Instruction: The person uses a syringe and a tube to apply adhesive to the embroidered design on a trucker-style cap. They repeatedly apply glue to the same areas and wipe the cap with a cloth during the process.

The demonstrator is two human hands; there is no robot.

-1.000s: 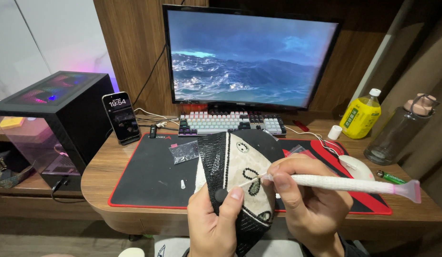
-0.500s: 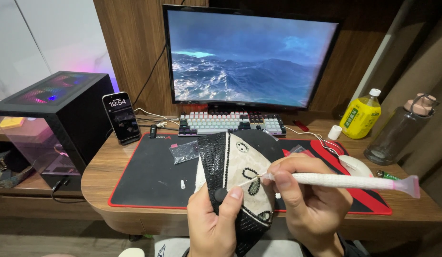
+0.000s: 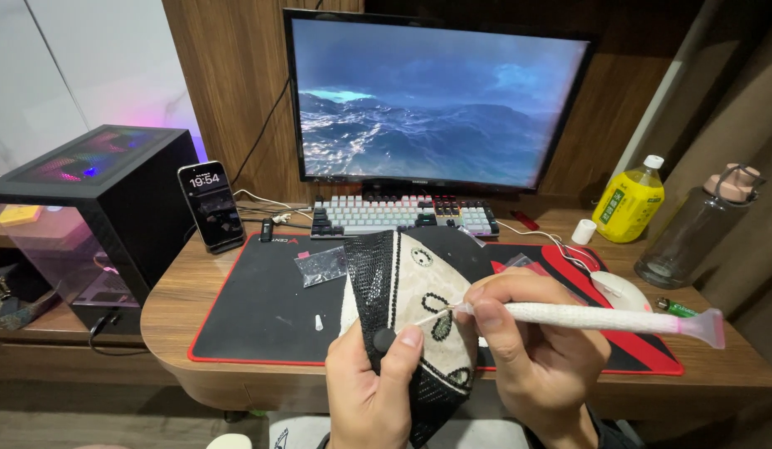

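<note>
Black-and-cream cap [image 3: 411,291] pinched in the left hand [image 3: 373,391], thin white pen tool [image 3: 602,318] pinched by right hand [image 3: 531,349], tip on cap.

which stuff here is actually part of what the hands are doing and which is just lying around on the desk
In use: left hand holding the black and cream cap; right hand holding the white-wrapped pen tool, tip at the cap; small clear bag on the mat, possibly.

Lying about: phone, keyboard, monitor, mouse, yellow bottle, clear bottle, lighter, computer case.
</note>
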